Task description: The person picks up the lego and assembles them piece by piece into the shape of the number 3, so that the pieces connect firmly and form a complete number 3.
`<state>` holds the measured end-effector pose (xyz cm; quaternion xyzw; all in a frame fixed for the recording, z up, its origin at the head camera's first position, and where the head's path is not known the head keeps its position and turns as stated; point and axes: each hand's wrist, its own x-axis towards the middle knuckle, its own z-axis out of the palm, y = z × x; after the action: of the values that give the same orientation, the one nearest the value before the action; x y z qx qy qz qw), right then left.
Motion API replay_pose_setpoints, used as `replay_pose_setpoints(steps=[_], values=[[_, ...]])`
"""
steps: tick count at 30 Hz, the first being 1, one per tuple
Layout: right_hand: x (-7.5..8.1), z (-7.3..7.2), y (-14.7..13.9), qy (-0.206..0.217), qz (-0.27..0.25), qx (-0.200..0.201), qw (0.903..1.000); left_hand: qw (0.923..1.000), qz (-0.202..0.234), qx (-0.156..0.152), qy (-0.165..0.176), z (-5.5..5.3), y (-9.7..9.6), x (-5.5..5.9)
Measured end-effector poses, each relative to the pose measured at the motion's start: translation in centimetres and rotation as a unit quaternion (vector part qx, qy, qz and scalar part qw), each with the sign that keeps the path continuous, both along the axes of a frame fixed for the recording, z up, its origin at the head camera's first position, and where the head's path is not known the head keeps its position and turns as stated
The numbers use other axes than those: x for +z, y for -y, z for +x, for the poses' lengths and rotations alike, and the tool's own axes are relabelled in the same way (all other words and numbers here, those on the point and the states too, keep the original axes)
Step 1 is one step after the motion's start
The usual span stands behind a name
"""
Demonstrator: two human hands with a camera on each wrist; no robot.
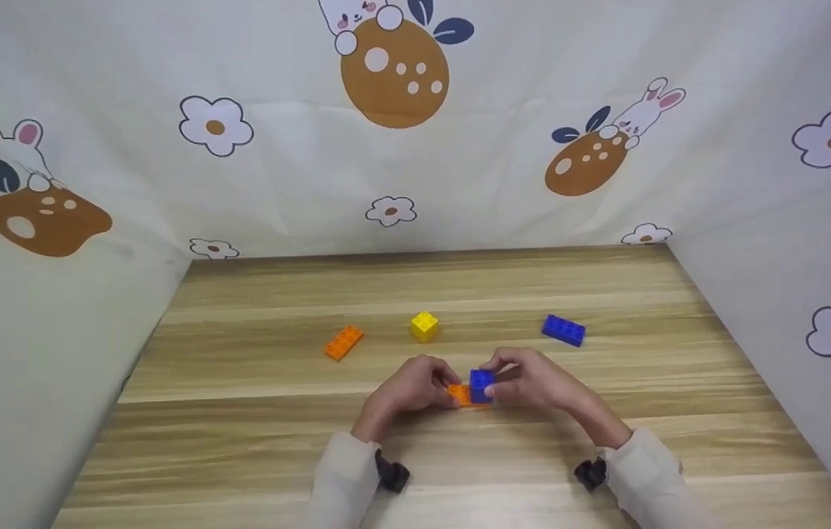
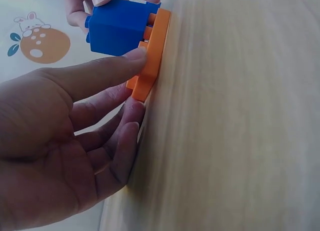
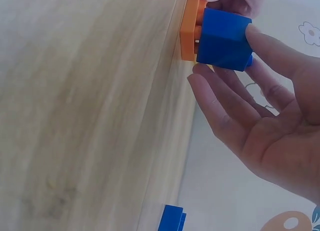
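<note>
Near the front middle of the table, my left hand (image 1: 419, 386) pinches one end of a thin orange building brick (image 1: 460, 394) between thumb and fingers. The orange brick lies studs up on the wood. My right hand (image 1: 530, 378) holds a cube-like blue building brick (image 1: 481, 386) over the other end of it. In the right wrist view a narrow gap with orange studs shows between the blue brick (image 3: 224, 40) and the orange brick (image 3: 188, 36). From the left wrist view, the blue brick (image 2: 117, 27) sits slightly tilted against the studs.
Farther back on the wooden table (image 1: 253, 411) lie another orange brick (image 1: 344, 342), a yellow cube-like brick (image 1: 425, 326) and a longer blue brick (image 1: 563, 330). A patterned cloth (image 1: 297, 176) hangs around the back and sides.
</note>
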<state>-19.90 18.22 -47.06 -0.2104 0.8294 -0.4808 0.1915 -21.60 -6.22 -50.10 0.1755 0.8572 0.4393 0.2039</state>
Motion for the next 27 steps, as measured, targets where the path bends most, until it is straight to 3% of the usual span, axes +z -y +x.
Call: replay_pose_setpoints(steps=[9,19,27], values=[[0.2,-0.2,0.1,0.002,-0.01,0.0,0.9999,1.0,0.001,0.001,-0.002,0.0,0.0,0.1],[0.8,-1.2,0.4,0.007,0.045,0.02,0.9988,0.9997,0.02,-0.01,-0.014,-0.3,0.2,-0.1],[0.4,-1.6,0.1,0.026,0.045,0.02,0.9984,0.9996,0.022,-0.009,-0.014,-0.3,0.1,-0.2]])
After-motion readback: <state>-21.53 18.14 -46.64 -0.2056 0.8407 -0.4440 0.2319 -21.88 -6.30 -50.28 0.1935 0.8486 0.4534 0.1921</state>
